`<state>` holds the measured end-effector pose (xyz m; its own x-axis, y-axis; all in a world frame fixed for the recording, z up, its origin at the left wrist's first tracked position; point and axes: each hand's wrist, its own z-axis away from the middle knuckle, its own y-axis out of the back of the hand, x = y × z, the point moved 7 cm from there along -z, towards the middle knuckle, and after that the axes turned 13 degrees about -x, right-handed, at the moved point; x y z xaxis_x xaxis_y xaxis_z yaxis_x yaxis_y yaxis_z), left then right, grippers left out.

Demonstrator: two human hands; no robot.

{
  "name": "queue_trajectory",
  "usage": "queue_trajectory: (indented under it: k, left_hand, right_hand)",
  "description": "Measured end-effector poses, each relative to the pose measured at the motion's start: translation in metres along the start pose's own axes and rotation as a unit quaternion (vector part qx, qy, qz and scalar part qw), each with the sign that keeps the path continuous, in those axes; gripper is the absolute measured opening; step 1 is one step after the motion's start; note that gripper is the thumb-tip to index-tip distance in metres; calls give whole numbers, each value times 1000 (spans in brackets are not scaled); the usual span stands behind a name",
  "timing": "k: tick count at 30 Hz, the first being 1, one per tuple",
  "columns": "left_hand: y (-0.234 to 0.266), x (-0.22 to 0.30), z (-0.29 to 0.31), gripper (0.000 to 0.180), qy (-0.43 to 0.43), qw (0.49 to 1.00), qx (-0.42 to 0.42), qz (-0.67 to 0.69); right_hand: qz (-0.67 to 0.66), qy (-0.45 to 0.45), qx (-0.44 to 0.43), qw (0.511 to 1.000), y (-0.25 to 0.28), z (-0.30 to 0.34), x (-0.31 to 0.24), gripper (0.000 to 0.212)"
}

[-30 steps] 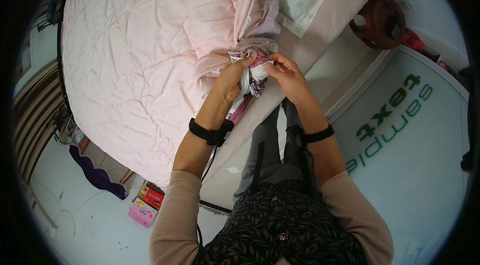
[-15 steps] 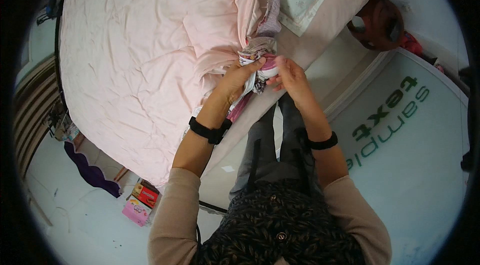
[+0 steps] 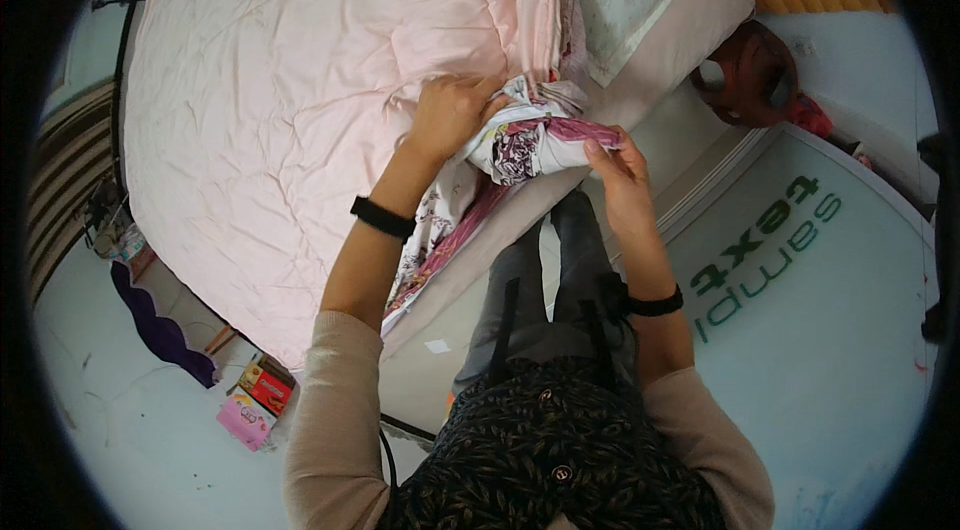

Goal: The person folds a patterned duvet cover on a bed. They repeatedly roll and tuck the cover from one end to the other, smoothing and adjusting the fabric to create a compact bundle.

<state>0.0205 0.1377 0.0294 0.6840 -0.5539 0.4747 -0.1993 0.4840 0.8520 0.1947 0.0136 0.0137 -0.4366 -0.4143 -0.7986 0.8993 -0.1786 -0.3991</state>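
A pale pink quilt (image 3: 300, 110) is spread over the bed. Along its near right edge lies a bunched duvet cover (image 3: 530, 145), white with dark floral print and magenta parts. My left hand (image 3: 455, 113) is at the border between quilt and cover, its fingers curled round the cover's white fabric; the fingertips are partly hidden in the folds. Between thumb and fingers, my right hand (image 3: 622, 175) pinches the magenta edge of the cover and draws it taut toward the right. More of the printed cover hangs below my left wrist along the mattress side.
A pale floral pillow (image 3: 640, 0) lies at the far right of the bed. Beyond the bed's right side are a brown rounded stool (image 3: 750, 75) and a glossy panel (image 3: 770, 260) with green lettering. Small colourful boxes (image 3: 257, 402) stand on the floor at left.
My hands have moved apart, the left one up and leftward, the right one rightward and slightly down. Between them, the bunched cover has been opened out wider, showing more print.
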Motion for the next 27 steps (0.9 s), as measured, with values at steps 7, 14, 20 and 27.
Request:
queue_trajectory:
  k: [7,14,20,27]
  left_hand:
    - [30,0,-25,33,-43,992,116,28]
    - [-10,-10,65,91,146,988,21,53]
    - [-24,-35,52,75,202,958,171,108]
    - [-17,-77,44,48,126,939,104,303]
  right_hand:
    - [-228,-23,-56,972,13,16,-19,18]
    - [-189,-52,-20,980,10,22,-23,20]
    - [-126,-51,-65,989,11,22,-40,20]
    - [56,-93,-97,989,18,26,-49,21]
